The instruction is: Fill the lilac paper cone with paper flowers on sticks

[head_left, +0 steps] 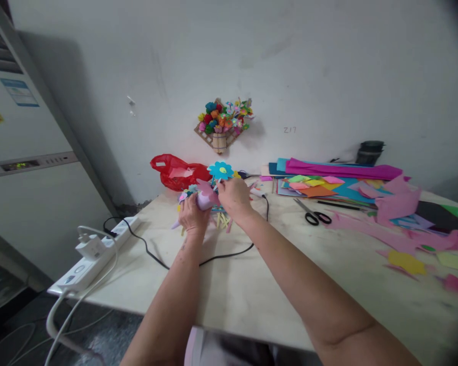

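My left hand (pixel 194 215) is closed round a pale purple, rounded object (pixel 206 200) with pink pointed edges on top, which looks like a small handmade vase lying tilted. Just to the right, my right hand (pixel 234 196) pinches at the short stem of a blue flower (pixel 220 171) with a yellow centre. Its fingertips meet close to the vase's opening, and the lower stem is hidden. Other small coloured flowers (pixel 183 196) show beside my left hand. Yellow and pink strips (pixel 223 220) stick out below, between the two hands.
Black-handled scissors (pixel 313 215) and a black pencil (pixel 339 205) lie to the right. Coloured sheets (pixel 343 169) and pink scraps (pixel 397 203) cover the right side. A red plastic bag (pixel 171 170) stands behind; a black cord (pixel 229 258) crosses near my arms from a power strip (pixel 95 259).
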### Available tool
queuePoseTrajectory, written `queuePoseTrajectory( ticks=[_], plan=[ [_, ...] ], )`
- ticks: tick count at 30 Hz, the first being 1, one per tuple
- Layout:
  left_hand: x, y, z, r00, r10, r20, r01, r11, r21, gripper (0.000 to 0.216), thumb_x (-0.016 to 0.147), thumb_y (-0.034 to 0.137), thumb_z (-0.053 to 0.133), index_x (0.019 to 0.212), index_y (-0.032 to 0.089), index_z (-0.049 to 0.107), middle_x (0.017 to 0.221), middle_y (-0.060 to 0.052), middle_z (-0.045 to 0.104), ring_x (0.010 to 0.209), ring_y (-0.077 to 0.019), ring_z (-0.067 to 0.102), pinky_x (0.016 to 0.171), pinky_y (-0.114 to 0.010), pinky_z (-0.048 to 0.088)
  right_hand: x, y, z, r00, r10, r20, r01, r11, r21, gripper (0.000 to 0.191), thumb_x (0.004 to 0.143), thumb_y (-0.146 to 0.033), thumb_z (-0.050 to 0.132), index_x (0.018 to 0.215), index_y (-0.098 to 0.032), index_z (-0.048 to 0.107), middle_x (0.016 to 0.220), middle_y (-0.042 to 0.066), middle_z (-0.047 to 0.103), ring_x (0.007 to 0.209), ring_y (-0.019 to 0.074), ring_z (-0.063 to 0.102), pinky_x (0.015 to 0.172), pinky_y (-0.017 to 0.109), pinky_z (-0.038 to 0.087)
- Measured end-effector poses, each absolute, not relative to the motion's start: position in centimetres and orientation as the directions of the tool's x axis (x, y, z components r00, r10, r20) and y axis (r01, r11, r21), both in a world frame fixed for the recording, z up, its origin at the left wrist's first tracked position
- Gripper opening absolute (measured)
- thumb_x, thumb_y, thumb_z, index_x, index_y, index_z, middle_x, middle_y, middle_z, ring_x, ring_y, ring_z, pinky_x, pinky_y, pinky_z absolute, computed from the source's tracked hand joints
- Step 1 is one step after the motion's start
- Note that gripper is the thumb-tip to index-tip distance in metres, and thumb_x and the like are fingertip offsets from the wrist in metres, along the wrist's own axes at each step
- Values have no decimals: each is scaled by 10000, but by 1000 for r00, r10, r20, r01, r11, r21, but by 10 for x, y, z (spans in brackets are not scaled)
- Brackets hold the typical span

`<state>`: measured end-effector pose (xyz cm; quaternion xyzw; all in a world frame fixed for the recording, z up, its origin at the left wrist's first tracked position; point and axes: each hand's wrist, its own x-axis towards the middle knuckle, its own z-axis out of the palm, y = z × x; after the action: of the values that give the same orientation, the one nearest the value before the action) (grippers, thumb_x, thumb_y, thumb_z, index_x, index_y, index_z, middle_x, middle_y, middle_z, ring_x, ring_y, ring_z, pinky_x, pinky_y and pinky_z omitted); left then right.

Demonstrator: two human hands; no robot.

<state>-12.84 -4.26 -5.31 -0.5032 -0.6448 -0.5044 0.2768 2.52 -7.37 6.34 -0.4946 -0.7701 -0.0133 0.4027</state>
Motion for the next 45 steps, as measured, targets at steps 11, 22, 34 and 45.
queuePoseTrajectory(
  ticks=[11,22,34,45],
  plan=[
    [-129,-41,-55,-274,278,921,955,-33,295,463,696,452,621,1049,154,607,948,-129,648,933,-276,602,818,-346,447,19,-85,62,-187,814,550,837,425,-345,336,907,-293,428,915,-150,731,912,150,719,870,252,680,754,322,497],
    [-132,-37,-58,-283,274,919,951,-46,306,417,732,428,593,1053,163,608,971,-130,641,965,-275,594,840,-350,433,17,-87,58,-221,798,561,838,450,-310,350,911,-298,415,896,-139,726,858,162,717,826,266,688,693,332,493],
    [-134,-41,-55,-401,291,869,909,9,417,478,695,443,602,1076,154,603,972,-142,641,953,-289,588,809,-367,440,16,-89,49,-340,649,681,780,599,-181,379,950,-295,336,971,-166,693,1085,125,665,817,194,653,647,285,428],
    [-130,-45,-50,-463,373,804,873,34,487,493,650,402,653,1074,158,585,998,-142,641,1000,-306,586,806,-365,436,36,-82,71,-694,655,299,568,753,-332,230,757,-327,588,627,-154,667,645,57,682,637,161,609,562,245,378]
  ],
)
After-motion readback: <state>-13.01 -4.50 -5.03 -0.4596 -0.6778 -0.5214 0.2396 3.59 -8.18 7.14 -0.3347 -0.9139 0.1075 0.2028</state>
